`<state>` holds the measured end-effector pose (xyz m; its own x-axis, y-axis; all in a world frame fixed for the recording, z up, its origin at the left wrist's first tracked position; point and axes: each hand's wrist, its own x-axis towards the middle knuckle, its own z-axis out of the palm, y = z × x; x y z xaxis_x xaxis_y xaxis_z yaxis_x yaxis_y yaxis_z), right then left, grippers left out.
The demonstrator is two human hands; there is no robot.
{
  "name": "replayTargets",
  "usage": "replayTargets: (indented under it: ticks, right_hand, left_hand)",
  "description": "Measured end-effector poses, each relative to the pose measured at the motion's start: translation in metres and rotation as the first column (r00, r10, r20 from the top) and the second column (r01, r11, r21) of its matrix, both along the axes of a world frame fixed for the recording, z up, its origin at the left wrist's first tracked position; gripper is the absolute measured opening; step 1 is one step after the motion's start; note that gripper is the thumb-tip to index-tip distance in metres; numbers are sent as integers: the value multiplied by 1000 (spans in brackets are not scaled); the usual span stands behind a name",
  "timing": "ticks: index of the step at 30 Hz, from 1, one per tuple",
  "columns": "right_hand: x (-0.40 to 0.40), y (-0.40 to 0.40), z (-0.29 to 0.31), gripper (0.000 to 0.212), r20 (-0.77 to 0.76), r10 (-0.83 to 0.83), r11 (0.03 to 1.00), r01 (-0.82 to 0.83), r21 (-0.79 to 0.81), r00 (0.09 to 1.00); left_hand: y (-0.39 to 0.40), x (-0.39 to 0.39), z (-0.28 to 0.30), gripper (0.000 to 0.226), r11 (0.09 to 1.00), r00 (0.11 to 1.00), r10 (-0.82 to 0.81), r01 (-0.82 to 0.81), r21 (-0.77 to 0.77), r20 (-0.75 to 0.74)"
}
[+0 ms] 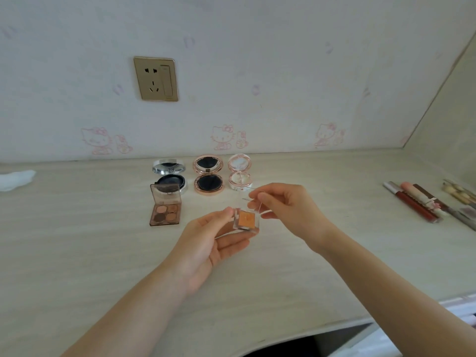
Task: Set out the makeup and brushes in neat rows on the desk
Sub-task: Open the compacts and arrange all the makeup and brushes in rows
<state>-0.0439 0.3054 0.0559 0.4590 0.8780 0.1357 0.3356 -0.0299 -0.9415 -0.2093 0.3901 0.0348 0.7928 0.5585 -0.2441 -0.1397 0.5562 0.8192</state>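
A small clear square case with an orange powder pan (246,219) is held above the desk (77,253). My left hand (206,243) grips its base from below and the left. My right hand (286,210) pinches its clear lid, which stands lifted. Behind them three open round compacts sit in a row: a silver one (169,176), a rose-gold one (208,174) and a pale pink one (239,172). An open brown four-colour eyeshadow palette (165,207) lies in front of the silver compact.
Several lip glosses and brushes (422,202) lie in a loose bunch at the right, near the side wall. A white tissue (15,179) lies at the far left. A wall socket (156,79) sits above the desk. The desk's front edge curves at lower right.
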Motion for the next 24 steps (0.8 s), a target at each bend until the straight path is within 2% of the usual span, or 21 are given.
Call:
replayTargets:
  ticks: [3, 4, 5, 6, 8, 9, 10, 11, 12, 14, 19, 24]
  right_hand:
    - [3, 7, -6, 22, -17, 3, 1000, -3, -27, 1000]
    - [3, 9, -9, 22, -24, 10, 999, -11, -42, 1000]
    - [3, 11, -11, 22, -30, 18, 998, -20, -59, 999]
    - [3, 13, -14, 22, -33, 25, 997, -27, -76, 999]
    - [1, 17, -20, 22, -24, 28, 995, -30, -98, 999]
    - [-1, 19, -22, 22, -11, 28, 994, -29, -103, 1000]
    - [-3, 22, -24, 21, 5, 29, 994, -29, -105, 1000]
    - [-5, 24, -26, 20, 19, 35, 994, -33, -107, 999]
    - [-7, 26, -27, 19, 31, 44, 993, -41, -108, 999]
    - [-12, 29, -30, 18, 60, 67, 992, -60, -111, 996]
    - [-17, 37, -35, 16, 182, 84, 986, -56, -158, 980]
    - [-19, 42, -39, 15, 235, 97, 983, -57, -172, 967]
  left_hand:
    - [6, -13, 1, 22, 986, 995, 38, -22, 164, -97]
    - [8, -17, 1, 23, 960, 987, 66, -23, 277, -145]
    - [9, -22, -2, 23, 897, 973, 116, -18, 442, -197]
    - [10, -26, -5, 22, 773, 952, 198, -7, 635, -232]
    - [11, -34, -13, 19, 375, 922, 346, 35, 927, -175]
    - [11, -36, -15, 20, 169, 924, 359, 70, 983, -128]
    - [11, -38, -17, 21, 1, 930, 350, 119, 993, -112]
    - [11, -40, -20, 23, -117, 933, 342, 164, 979, -116]
    - [12, -41, -22, 24, -189, 933, 340, 194, 962, -121]
    - [13, -42, -27, 24, -252, 934, 340, 204, 946, -111]
    - [15, -41, -33, 22, -284, 936, 341, 186, 941, -82]
    - [16, -43, -32, 13, -201, 925, 370, 173, 964, -89]
